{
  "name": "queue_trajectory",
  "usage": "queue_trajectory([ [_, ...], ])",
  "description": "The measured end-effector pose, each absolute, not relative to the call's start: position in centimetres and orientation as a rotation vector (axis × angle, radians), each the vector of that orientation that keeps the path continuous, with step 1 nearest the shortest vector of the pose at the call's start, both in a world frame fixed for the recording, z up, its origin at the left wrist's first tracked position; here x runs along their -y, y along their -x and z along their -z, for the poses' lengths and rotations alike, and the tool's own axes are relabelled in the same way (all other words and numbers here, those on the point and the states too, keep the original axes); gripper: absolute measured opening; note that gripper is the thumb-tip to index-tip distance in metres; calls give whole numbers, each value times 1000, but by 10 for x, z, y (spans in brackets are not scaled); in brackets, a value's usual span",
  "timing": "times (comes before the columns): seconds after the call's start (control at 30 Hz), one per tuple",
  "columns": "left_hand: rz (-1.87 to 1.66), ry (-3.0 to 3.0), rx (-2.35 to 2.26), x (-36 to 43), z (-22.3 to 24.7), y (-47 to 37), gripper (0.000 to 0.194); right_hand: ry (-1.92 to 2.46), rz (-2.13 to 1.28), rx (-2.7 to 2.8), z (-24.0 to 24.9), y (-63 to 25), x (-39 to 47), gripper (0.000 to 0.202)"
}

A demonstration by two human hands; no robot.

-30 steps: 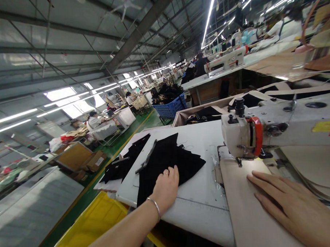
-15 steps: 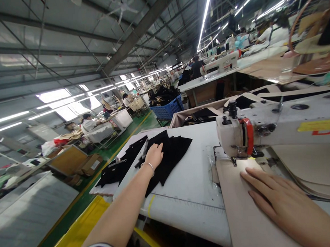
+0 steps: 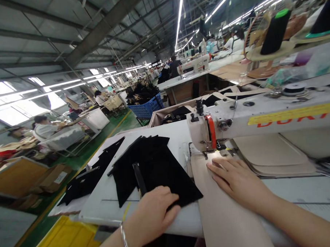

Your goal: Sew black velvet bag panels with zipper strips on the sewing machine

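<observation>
My left hand (image 3: 158, 209) is at the near edge of a spread of black fabric pieces (image 3: 167, 167). Its fingers are curled over the edge of a piece, the thumb below. A dark strip (image 3: 139, 177) lies across the black pieces, just beyond this hand. On the right, a long beige fabric panel (image 3: 226, 215) runs under the needle area of the sewing machine (image 3: 206, 132) and hangs toward me. Flat on the panel, close to the presser foot, rests my right hand (image 3: 235, 180) with its fingers stretched out.
Folded beige pieces (image 3: 273, 155) lie under the machine arm. More black pieces (image 3: 88, 178) are at the table's left side. A blue crate (image 3: 146, 107) stands beyond the table, and a yellow bin (image 3: 63, 240) is below at left. Co-workers sit farther off.
My left hand has come back toward me, and black fabric now reaches nearer the front edge. My right hand stays on the beige panel. The view has turned right.
</observation>
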State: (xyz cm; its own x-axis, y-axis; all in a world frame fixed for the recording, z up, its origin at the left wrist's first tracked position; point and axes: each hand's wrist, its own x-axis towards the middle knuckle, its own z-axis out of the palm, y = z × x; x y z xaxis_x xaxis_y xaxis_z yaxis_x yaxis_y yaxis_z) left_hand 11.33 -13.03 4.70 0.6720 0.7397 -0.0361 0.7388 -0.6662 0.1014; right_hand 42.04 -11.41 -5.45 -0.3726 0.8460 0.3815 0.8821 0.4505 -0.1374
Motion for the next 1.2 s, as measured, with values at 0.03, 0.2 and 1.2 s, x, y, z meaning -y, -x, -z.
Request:
queue_trajectory([
  [0.03, -34, -2702, -1182, 126, -36, -118, 25, 1446, 125, 2308, 55, -420, 115, 38],
  [0.2, -359, -2677, -1795, 44, 7, -123, 35, 1424, 132, 2310, 55, -420, 115, 37],
  [1.2, -321, -2569, -1334, 66, 19, -198, 28, 1438, 64, 2267, 51, -419, 118, 39],
])
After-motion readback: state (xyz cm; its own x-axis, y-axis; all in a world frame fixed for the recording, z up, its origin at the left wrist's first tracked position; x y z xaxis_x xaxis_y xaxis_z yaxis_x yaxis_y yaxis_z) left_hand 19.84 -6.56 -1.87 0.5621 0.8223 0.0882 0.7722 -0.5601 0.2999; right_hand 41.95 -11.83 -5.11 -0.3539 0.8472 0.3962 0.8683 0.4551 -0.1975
